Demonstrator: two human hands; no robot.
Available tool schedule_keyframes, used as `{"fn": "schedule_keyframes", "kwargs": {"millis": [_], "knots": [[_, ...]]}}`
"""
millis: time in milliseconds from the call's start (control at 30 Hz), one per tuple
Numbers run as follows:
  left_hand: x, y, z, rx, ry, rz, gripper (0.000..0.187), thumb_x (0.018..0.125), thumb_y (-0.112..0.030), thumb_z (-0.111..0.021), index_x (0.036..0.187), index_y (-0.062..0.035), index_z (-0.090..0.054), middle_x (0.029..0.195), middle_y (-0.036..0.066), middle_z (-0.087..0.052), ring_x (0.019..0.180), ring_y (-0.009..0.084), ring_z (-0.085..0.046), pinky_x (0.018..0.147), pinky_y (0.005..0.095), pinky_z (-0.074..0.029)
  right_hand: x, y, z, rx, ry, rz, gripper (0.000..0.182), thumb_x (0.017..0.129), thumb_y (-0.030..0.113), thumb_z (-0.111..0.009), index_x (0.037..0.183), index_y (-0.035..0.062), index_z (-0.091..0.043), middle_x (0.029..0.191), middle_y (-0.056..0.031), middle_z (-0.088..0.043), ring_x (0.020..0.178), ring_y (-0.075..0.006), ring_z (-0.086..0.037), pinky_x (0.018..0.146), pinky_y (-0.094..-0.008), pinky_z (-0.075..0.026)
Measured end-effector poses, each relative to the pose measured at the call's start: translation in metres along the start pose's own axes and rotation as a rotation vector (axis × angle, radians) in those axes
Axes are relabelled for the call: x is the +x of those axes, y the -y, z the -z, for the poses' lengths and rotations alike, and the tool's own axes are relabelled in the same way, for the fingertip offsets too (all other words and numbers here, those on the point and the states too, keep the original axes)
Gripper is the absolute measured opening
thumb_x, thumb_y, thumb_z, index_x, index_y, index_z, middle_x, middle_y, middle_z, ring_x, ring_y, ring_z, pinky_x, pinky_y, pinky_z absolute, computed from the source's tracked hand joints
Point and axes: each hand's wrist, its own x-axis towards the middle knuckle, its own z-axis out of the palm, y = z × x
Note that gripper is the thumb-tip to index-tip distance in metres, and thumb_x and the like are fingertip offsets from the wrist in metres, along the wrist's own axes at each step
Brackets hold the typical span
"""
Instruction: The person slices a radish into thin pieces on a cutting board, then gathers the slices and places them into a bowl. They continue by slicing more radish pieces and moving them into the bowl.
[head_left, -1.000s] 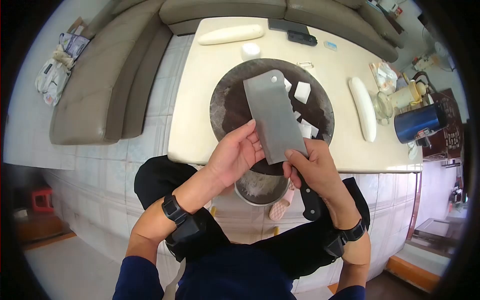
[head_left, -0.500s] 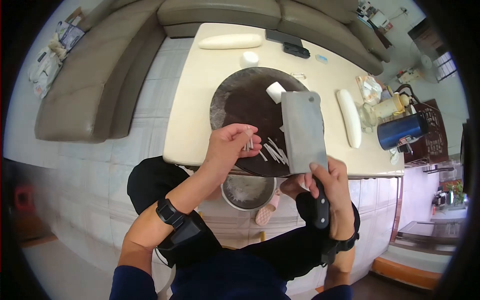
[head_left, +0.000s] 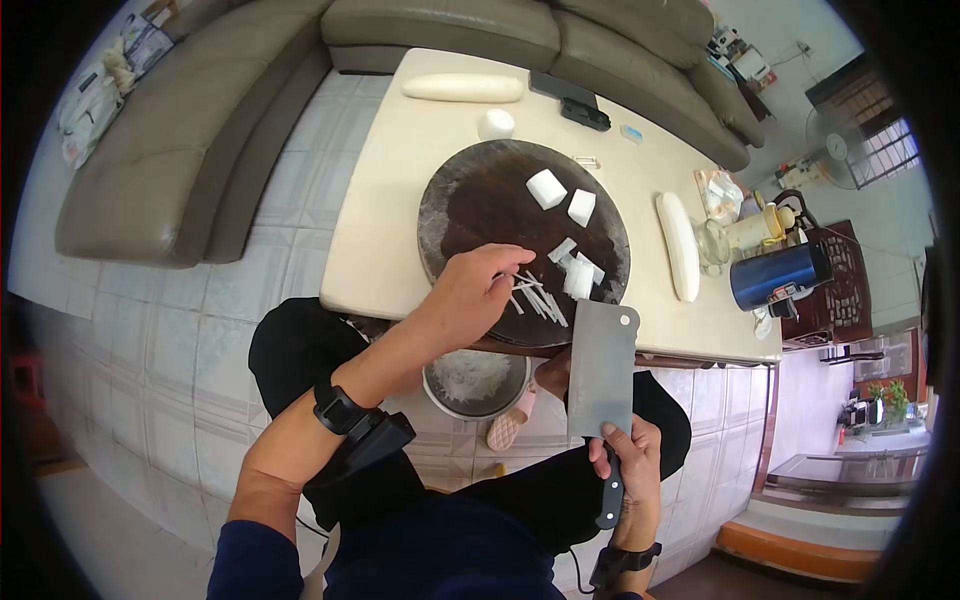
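I'm looking down on a pale tiled floor (head_left: 190, 330) in bright daylight. A grey-brown corner sofa (head_left: 200, 130) wraps around 2 sides of the cream tabletop (head_left: 385, 215). At far right I can make out a standing fan (head_left: 835, 140) and a dark wooden cabinet (head_left: 850, 290).

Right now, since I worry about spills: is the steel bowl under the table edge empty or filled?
Filled: the steel bowl holds a pale heap of white shreds.
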Motion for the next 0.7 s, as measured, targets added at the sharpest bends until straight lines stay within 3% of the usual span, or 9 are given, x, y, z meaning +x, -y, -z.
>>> {"fn": "schedule_keyframes", "kwargs": {"millis": [100,167,267,500,700], "knots": [[0.002,0.015,0.000,-0.004,-0.065,-0.122,0.038,0.085,0.007,-0.051,0.121,-0.0010,-0.060,0.124,0.018,-0.059,0.106,0.0277,-0.063,0.088,0.0333,-0.050,0.000,-0.006,0.002,0.036,-0.006,-0.001,0.014,0.091,0.005,-0.053,0.085,-0.0057,-0.060,0.063,-0.0106,-0.061,0.042,-0.0107,-0.048,0.041,-0.0224,-0.036],[0.002,0.022,0.003,0.260,-0.122,-0.203,0.041,0.080,0.012,-0.049,0.118,-0.0004,-0.061,0.126,0.020,-0.057,0.106,0.0358,-0.062,0.090,0.0362,-0.049,0.000,-0.008,0.001,0.049,-0.001,-0.007,0.014,0.091,0.005,-0.053,0.086,-0.0057,-0.060,0.063,-0.0108,-0.061,0.042,-0.0108,-0.047,0.041,-0.0225,-0.036],[-0.002,0.023,0.002,0.356,-0.163,-0.226,0.040,0.079,0.013,-0.049,0.115,0.0001,-0.062,0.126,0.022,-0.057,0.106,0.0414,-0.059,0.091,0.0390,-0.049,0.002,-0.008,-0.005,0.060,0.043,-0.015,0.014,0.091,0.005,-0.053,0.085,-0.0056,-0.060,0.064,-0.0108,-0.061,0.042,-0.0109,-0.047,0.041,-0.0226,-0.036],[0.001,0.027,-0.009,0.327,-0.143,-0.287,0.040,0.077,0.014,-0.048,0.113,0.0013,-0.062,0.121,0.021,-0.059,0.105,0.0402,-0.059,0.089,0.0404,-0.050,0.004,-0.006,-0.009,0.053,0.020,-0.020,0.014,0.091,0.005,-0.052,0.086,-0.0051,-0.059,0.063,-0.0096,-0.060,0.042,-0.0102,-0.047,0.041,-0.0227,-0.036],[0.003,0.037,-0.032,0.299,-0.244,-0.439,0.038,0.081,0.011,-0.049,0.117,0.0027,-0.058,0.119,0.020,-0.059,0.105,0.0395,-0.059,0.090,0.0397,-0.050,0.007,-0.009,-0.023,0.108,0.036,-0.042,0.015,0.092,0.006,-0.051,0.086,-0.0048,-0.058,0.063,-0.0094,-0.060,0.042,-0.0104,-0.047,0.042,-0.0227,-0.037]]}}
